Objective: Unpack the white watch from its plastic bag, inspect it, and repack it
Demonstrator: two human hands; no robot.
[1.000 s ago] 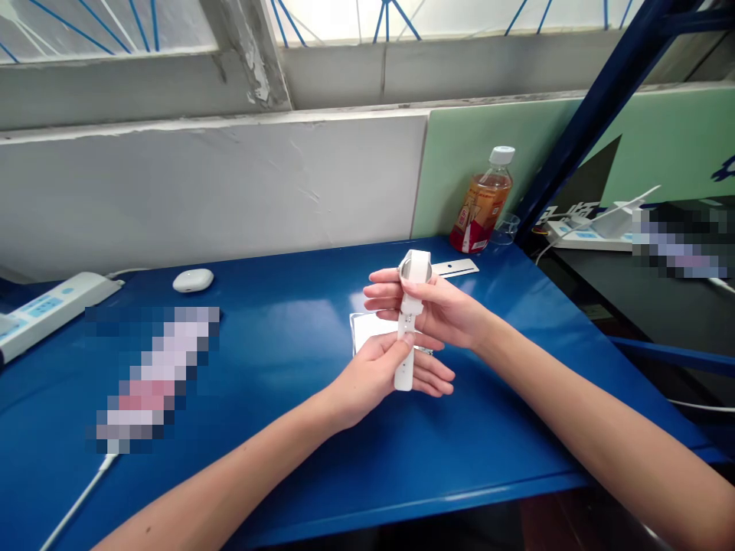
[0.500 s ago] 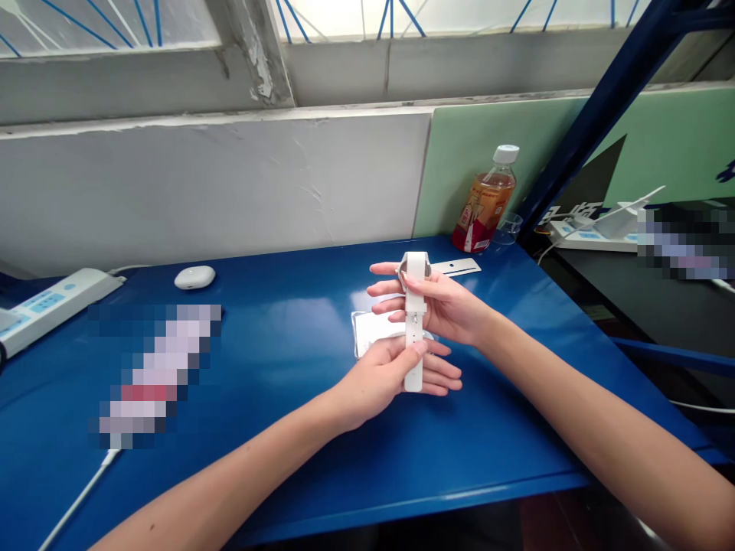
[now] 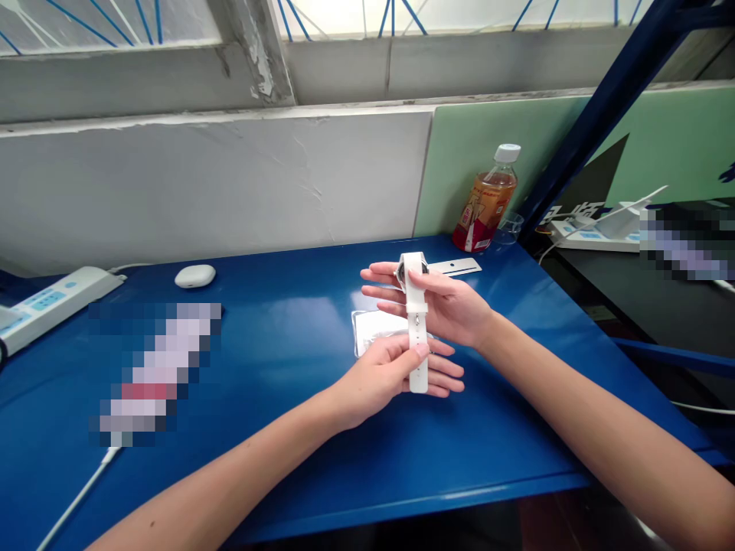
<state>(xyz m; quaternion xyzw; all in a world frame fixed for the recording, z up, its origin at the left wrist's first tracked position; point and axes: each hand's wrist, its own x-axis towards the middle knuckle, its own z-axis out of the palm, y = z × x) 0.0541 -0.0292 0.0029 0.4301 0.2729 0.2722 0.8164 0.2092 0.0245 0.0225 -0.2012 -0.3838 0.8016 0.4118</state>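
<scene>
A white wristwatch [image 3: 416, 314] with a round silver case and a long white strap is held upright above the blue table [image 3: 287, 428]. My right hand [image 3: 442, 302] grips the watch at its case, thumb on the strap and fingers stretched out behind. My left hand [image 3: 390, 375] pinches the strap's lower end between thumb and fingers. Under both hands lies a clear plastic packet [image 3: 373, 329] on the table.
A white earbud case [image 3: 195, 275] and a white power strip [image 3: 46, 302] lie at the left. A tea bottle [image 3: 488, 203] stands at the back right, with a white strip [image 3: 456, 267] lying flat in front of it. A blue rack post [image 3: 597, 107] rises on the right.
The watch has turned so its strap faces me more and the case shows edge-on. Both hands have shifted slightly right, keeping their hold.
</scene>
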